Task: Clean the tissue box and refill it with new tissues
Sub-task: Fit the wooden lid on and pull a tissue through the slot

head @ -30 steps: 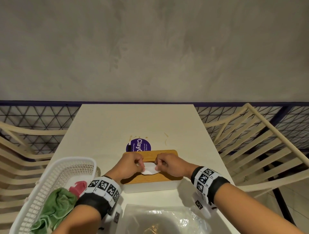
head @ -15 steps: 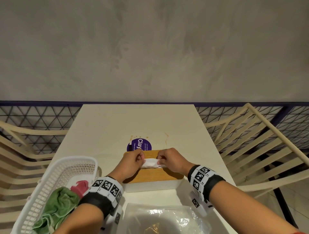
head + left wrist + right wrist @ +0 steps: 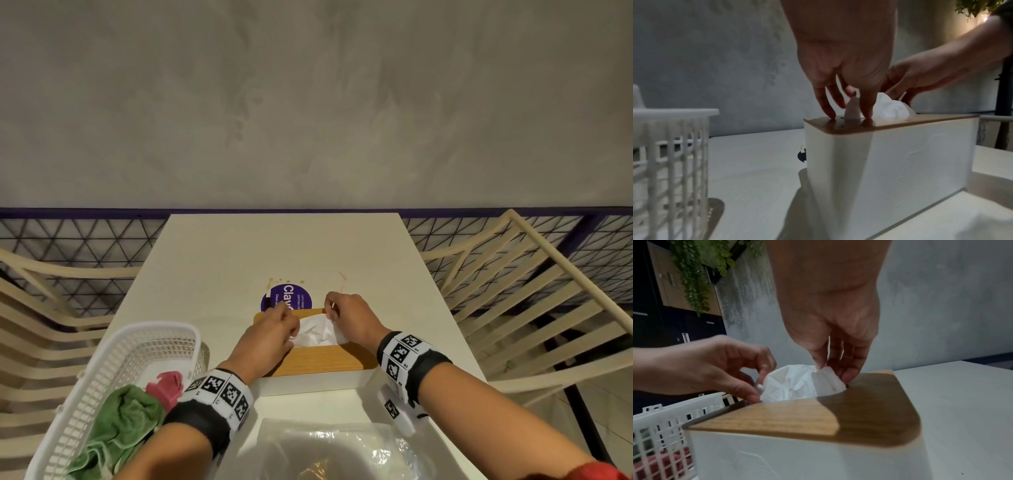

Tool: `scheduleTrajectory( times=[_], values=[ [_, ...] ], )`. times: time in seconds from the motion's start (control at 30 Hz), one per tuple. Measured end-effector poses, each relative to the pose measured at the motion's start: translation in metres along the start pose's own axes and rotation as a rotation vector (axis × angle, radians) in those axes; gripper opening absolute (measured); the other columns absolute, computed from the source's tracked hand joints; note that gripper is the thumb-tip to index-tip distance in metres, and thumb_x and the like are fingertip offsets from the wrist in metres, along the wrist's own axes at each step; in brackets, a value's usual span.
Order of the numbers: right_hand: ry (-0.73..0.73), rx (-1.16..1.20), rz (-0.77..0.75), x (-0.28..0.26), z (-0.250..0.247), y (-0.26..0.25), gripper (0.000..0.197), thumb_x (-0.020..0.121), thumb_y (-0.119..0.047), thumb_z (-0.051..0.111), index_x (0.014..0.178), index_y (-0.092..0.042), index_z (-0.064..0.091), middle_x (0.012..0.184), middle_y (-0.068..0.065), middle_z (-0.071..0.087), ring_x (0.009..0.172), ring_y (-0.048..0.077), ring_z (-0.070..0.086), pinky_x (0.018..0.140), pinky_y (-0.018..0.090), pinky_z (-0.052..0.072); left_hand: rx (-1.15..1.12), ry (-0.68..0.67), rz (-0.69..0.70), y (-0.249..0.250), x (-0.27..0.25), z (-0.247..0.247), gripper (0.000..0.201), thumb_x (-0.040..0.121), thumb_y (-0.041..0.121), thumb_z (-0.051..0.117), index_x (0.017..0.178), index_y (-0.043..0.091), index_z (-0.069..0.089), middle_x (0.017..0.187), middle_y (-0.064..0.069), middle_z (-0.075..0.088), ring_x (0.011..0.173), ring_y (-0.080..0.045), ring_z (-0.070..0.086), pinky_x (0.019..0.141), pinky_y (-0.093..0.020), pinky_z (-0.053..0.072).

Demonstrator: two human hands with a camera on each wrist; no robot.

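Cream rectangular table (image 3: 219,260), far short edge against a grey wall, slatted chairs (image 3: 513,308) along both long sides. White slotted plastic basket (image 3: 113,370) at the near left corner, holding a green cloth (image 3: 120,425) and a red cloth (image 3: 168,385) bunched together. Clear plastic wrapper (image 3: 342,448) lying crumpled at the near edge, just in front of the box. White tissue box (image 3: 900,155) upright around the middle of the near half of the table, just right of the basket, long side toward the near edge. Wooden lid (image 3: 793,417) seated flat on top, rounded corners, slot in its centre. Round purple sticker (image 3: 286,297) flat on the table directly behind the box, partly covered by it, with small brownish stains beside it. Left hand (image 3: 265,337) over the left end of the slot, fingers curled down, thumb and forefinger apparently pinching the left end of the tissue, other fingertips (image 3: 830,112) resting on the lid; exact pinch hard to make out in the dim wrist view. Right hand (image 3: 352,317) over the right end of the slot, thumb and forefinger nipping the right corner of the tissue, remaining fingers curled behind it. White tissue (image 3: 797,384) puffed up out of the slot between the two hands, crumpled, lower part down inside the box.
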State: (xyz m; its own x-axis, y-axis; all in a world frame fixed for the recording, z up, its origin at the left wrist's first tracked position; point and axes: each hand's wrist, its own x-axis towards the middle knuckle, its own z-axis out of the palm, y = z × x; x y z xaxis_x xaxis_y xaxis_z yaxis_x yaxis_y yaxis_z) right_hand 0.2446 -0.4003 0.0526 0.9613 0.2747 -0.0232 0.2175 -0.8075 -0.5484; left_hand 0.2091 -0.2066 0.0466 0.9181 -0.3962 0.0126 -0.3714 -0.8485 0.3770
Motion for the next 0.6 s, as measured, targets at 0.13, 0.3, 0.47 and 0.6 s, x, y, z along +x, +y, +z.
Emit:
scheduleTrajectory(
  times=[0.13,0.3,0.47,0.6],
  values=[
    [0.089,-0.146,-0.178,-0.015,-0.003,-0.008,0.023,0.088,-0.034,0.058,0.085,-0.012,0.060,0.085,0.004,0.059,0.079,0.019,0.050,0.062,0.030,0.037,-0.068,0.058,-0.039,-0.005,0.006,0.005,0.007,0.089,0.019,0.053,0.088,0.015,0.059,0.091,0.006,0.046,0.088,-0.020,0.055,0.068,-0.024,0.040],
    [-0.042,-0.442,-0.143,-0.022,0.005,-0.004,0.034,0.083,-0.040,0.061,0.105,-0.013,0.059,0.102,0.005,0.057,0.090,0.026,0.056,0.064,0.030,0.034,-0.220,0.101,-0.072,-0.008,0.008,0.001,0.017,0.088,0.009,0.053,0.074,0.018,0.055,0.086,0.002,0.056,0.080,-0.017,0.057,0.071,-0.028,0.046],
    [-0.065,-0.219,-0.135,-0.018,0.007,0.003,0.013,0.089,-0.016,0.052,0.090,-0.009,0.063,0.094,0.008,0.062,0.083,0.028,0.058,0.062,0.028,0.034,-0.331,0.088,-0.104,-0.010,0.005,-0.003,0.019,0.081,0.017,0.065,0.078,0.030,0.052,0.097,0.007,0.053,0.089,-0.011,0.054,0.079,-0.029,0.046],
    [-0.088,-0.086,-0.025,-0.010,0.007,0.008,0.016,0.091,-0.015,0.050,0.086,-0.008,0.063,0.092,0.008,0.064,0.085,0.026,0.058,0.070,0.034,0.043,-0.027,0.097,0.054,-0.004,-0.002,0.006,0.036,0.071,0.038,0.074,0.101,0.025,0.060,0.114,0.006,0.049,0.105,-0.015,0.044,0.086,-0.034,0.045]
  ],
)
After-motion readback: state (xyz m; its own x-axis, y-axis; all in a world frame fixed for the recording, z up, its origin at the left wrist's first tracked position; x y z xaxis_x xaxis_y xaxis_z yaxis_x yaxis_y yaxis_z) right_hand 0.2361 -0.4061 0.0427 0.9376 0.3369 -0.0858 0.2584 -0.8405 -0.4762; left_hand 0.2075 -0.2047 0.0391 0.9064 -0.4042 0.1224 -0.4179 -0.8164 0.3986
